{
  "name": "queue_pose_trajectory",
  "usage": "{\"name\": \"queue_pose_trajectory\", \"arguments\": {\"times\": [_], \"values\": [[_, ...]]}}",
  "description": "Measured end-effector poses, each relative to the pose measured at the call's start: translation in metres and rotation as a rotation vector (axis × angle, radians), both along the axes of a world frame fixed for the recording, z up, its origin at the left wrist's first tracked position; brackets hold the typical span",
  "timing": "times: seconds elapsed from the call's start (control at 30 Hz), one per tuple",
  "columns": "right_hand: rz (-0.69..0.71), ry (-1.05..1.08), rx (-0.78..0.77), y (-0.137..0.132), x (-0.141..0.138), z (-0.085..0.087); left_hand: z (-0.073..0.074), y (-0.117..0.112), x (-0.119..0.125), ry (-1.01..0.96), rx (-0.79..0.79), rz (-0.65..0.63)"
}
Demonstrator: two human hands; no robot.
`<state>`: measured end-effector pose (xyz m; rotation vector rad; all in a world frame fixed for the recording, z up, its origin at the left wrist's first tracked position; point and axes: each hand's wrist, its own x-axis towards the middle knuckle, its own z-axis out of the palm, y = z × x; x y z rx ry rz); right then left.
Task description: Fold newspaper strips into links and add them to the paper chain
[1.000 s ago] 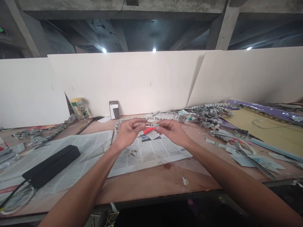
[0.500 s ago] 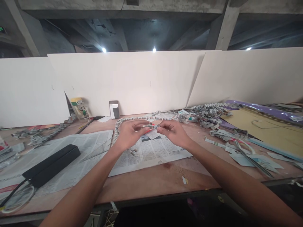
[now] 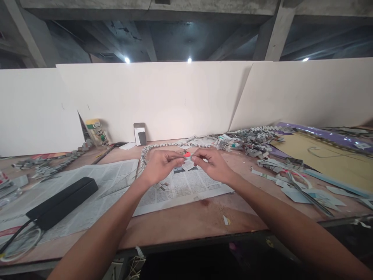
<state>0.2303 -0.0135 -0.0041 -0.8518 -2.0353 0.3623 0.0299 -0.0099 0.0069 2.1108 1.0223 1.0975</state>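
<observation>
Both hands are raised over a printed newspaper sheet (image 3: 180, 194), fingertips nearly meeting. My left hand (image 3: 160, 165) is closed, thumb against forefinger, on one end of a small pale paper strip (image 3: 189, 158). My right hand (image 3: 212, 165) pinches the strip's other end. Most of it is hidden by the fingers. Just behind the fingertips shows a small bright red item (image 3: 187, 154), whose kind I cannot make out. A woven chain of folded paper (image 3: 163, 146) curves behind my hands and down past the left one. Its loose end (image 3: 162, 186) lies under my left wrist.
A black box-shaped case (image 3: 62, 202) with a cable lies at the left. A phone (image 3: 140, 134) and a yellow-capped bottle (image 3: 96, 132) stand by the white board (image 3: 163, 101). To the right are piled folded paper pieces (image 3: 256, 140), scissors (image 3: 309, 198) and cut paper scraps (image 3: 297, 194).
The fingertips have shifted slightly on the paper strip, and less of it shows now. More of the red item is visible behind them. The camera view has moved a little.
</observation>
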Motion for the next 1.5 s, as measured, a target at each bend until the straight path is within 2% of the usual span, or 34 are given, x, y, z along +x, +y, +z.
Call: {"name": "queue_pose_trajectory", "arguments": {"times": [0.1, 0.27, 0.43, 0.57, 0.73, 0.83, 1.0, 1.13, 1.3, 1.37, 1.5], "values": [[-0.020, -0.034, -0.019, 0.001, -0.002, -0.003, -0.002, 0.002, -0.002, -0.007, 0.006, -0.033], [0.089, -0.210, 0.018, 0.005, -0.001, -0.009, -0.005, 0.001, 0.000, 0.003, -0.051, -0.102], [-0.021, -0.352, 0.128, 0.007, 0.001, -0.006, -0.002, 0.001, 0.000, 0.077, -0.094, -0.090], [-0.016, -0.393, 0.093, 0.006, 0.001, -0.003, -0.001, 0.004, -0.002, 0.184, -0.037, -0.099], [0.021, -0.392, 0.103, 0.007, 0.002, -0.006, -0.001, 0.003, 0.000, 0.312, 0.152, -0.142], [0.043, -0.348, 0.082, 0.007, 0.002, -0.005, 0.001, 0.001, 0.001, 0.338, 0.196, -0.170], [0.092, -0.211, -0.057, -0.001, 0.003, 0.004, 0.006, 0.000, -0.004, 0.308, 0.224, -0.087], [0.157, -0.150, -0.207, -0.007, 0.002, 0.011, 0.009, -0.001, -0.008, 0.309, 0.248, -0.098], [0.150, -0.138, -0.210, -0.010, 0.001, 0.015, 0.010, 0.001, -0.011, 0.262, 0.149, -0.081], [0.143, -0.108, -0.231, -0.008, 0.003, 0.016, 0.012, 0.003, -0.015, 0.179, 0.072, -0.063], [0.173, 0.076, -0.306, -0.002, 0.005, 0.013, 0.014, 0.010, -0.023, -0.140, 0.029, 0.037]]}}
